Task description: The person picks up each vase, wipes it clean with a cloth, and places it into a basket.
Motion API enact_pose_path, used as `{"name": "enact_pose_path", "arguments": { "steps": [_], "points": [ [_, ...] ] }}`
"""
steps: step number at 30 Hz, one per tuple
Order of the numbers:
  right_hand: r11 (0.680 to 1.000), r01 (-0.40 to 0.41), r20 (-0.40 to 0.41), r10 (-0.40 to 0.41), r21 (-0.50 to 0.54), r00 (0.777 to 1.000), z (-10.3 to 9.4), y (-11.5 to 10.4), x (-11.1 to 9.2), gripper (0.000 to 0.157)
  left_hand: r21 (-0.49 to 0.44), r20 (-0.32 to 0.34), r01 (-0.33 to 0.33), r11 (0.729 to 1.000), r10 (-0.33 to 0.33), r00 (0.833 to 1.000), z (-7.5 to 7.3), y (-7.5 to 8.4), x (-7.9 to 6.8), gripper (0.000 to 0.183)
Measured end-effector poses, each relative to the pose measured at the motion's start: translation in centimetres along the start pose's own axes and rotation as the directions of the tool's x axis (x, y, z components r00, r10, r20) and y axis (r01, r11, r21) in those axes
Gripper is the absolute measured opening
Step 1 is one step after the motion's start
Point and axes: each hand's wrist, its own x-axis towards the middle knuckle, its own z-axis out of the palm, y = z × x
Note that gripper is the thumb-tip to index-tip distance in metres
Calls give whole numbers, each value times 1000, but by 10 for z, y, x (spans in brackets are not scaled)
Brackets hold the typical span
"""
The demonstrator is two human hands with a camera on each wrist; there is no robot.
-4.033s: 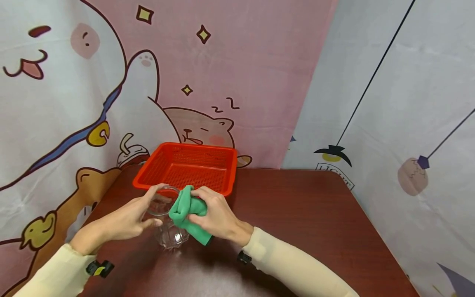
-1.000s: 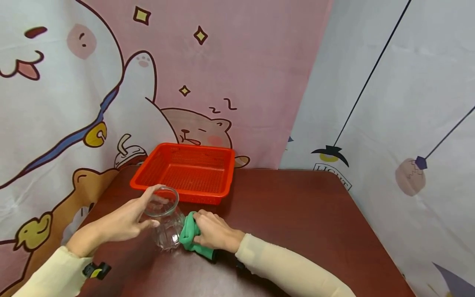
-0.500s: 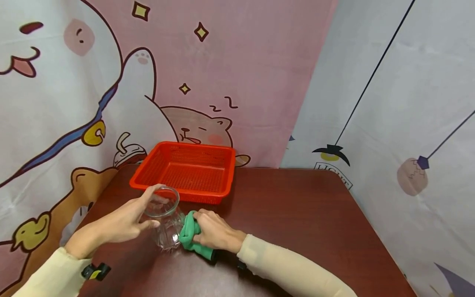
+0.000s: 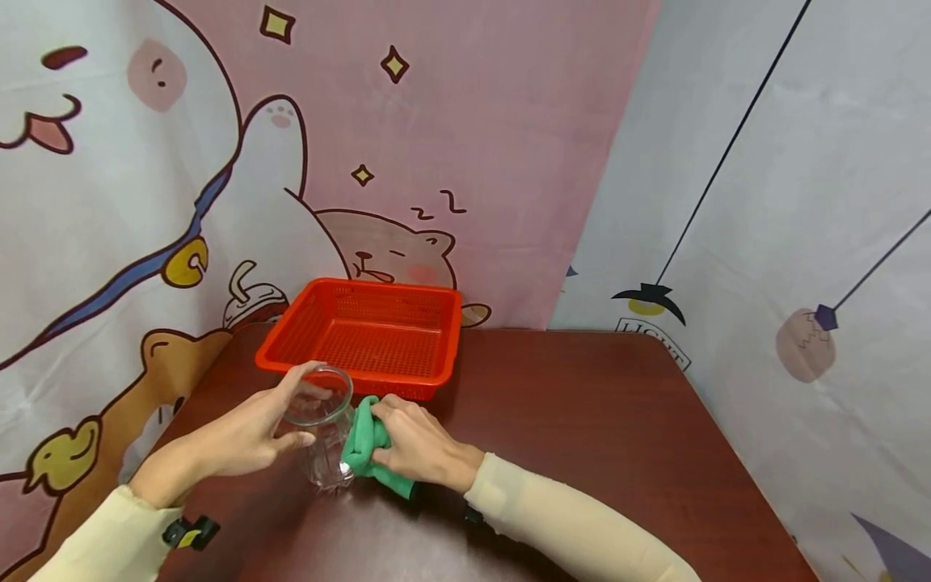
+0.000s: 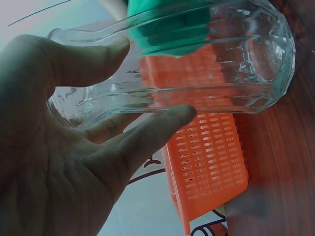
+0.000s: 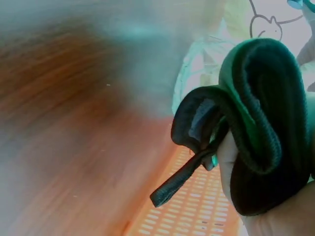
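Observation:
A clear, faceted glass vase [image 4: 327, 457] stands upright on the table, its round rim facing up. My left hand [image 4: 243, 432] grips it around the neck, thumb on the near side and fingers on the far side, as the left wrist view of the vase [image 5: 246, 64] shows. In my right hand [image 4: 418, 444] is a folded green cloth [image 4: 367, 440], held against the right side of the vase. From the left wrist, the cloth [image 5: 170, 29] shows through the glass. The right wrist view shows the folds of the cloth [image 6: 266, 108] from close up.
Just behind the vase sits a red plastic basket [image 4: 356, 377] with perforated walls. The brown wooden table [image 4: 567, 420] stretches to the right. A cartoon-printed curtain [image 4: 509, 162] hangs behind the table's back edge.
From near the rim 4 seconds ago, the right hand went down the vase's side with the cloth. Over the last half second it has risen slightly. The left hand keeps its grip.

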Motion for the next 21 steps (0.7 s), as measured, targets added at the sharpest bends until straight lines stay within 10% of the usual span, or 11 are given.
{"name": "enact_pose_path", "arguments": {
  "steps": [21],
  "points": [
    [976, 78, -196, -38, 202, 980, -21, -13, 11, 48, 19, -7, -23, 1000, 23, 1000, 0, -2, -1, 95]
  ]
}}
